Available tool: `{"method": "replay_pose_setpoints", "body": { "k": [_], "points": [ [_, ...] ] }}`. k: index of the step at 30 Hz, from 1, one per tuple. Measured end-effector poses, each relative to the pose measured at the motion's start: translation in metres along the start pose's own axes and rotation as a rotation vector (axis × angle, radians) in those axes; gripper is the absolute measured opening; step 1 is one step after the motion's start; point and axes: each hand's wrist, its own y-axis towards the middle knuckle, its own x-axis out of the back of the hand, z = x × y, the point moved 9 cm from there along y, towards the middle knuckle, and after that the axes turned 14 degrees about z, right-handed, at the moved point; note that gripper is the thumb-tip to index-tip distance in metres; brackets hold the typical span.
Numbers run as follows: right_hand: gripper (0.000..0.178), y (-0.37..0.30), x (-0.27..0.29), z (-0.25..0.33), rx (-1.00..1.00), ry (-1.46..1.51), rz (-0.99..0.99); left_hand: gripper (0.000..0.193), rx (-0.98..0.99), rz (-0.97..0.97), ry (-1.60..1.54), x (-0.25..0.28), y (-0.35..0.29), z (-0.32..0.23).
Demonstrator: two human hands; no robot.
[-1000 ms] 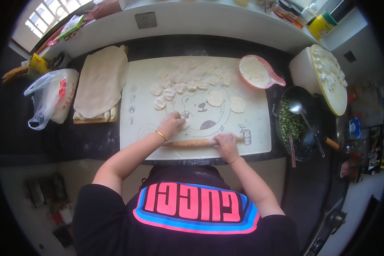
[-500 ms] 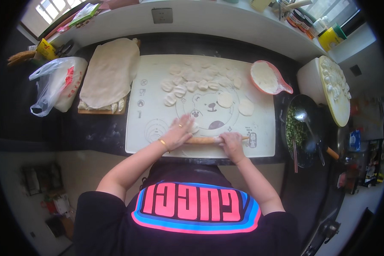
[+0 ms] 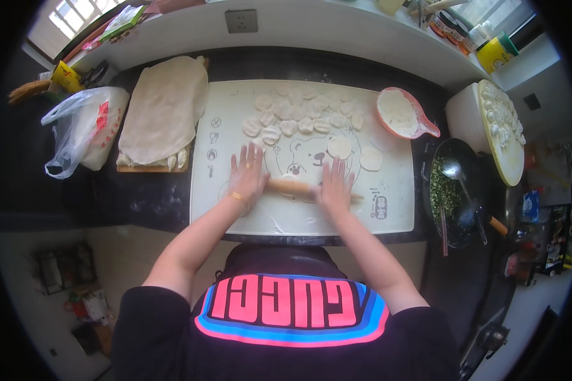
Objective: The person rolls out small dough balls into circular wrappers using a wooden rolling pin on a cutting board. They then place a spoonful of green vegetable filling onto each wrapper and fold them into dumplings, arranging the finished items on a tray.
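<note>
A wooden rolling pin (image 3: 291,186) lies across the near part of a pale printed mat (image 3: 204,213). My left hand (image 3: 248,174) rests its palm at the pin's left end, fingers stretched forward and flat. Over the pin's right part lies my right hand (image 3: 335,187), its fingers also straight and apart. A small piece of dough (image 3: 288,177) shows partly at the pin between the hands; the pin hides the rest. Two round dough wrappers sit beyond my right hand, one (image 3: 339,147) just past the fingertips and another (image 3: 370,159) to its right.
Several small dough pieces (image 3: 289,112) cover the mat's far part. Right of them stands a pink bowl (image 3: 420,119) of flour, then a wok (image 3: 469,219) of chopped greens and a yellow tray (image 3: 511,155) of dumplings. Leftward are a dough sheet (image 3: 162,108) and a plastic bag (image 3: 89,130).
My left hand has shifted left onto the pin's end. My right hand has moved forward and left, its fingers now stretched out. The pin has moved slightly away from me.
</note>
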Motion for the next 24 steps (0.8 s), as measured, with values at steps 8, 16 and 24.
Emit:
{"method": "replay_pose_setpoints", "body": {
  "k": [8, 16, 24],
  "points": [
    [0.083, 0.044, 0.034, 0.001, -0.063, 0.048, -0.092, 0.068, 0.101, -0.095, -0.081, 0.025, 0.035, 0.015],
    [0.056, -0.064, -0.001, 0.026, 0.242, 0.123, -0.093, 0.075, -0.099, 0.125, -0.104, -0.029, -0.037, 0.006],
    [0.039, -0.074, 0.013, -0.011, 0.287, 0.104, -0.15, 0.047, -0.209, 0.219, -0.291, -0.004, 0.024, -0.068]
  ]
}}
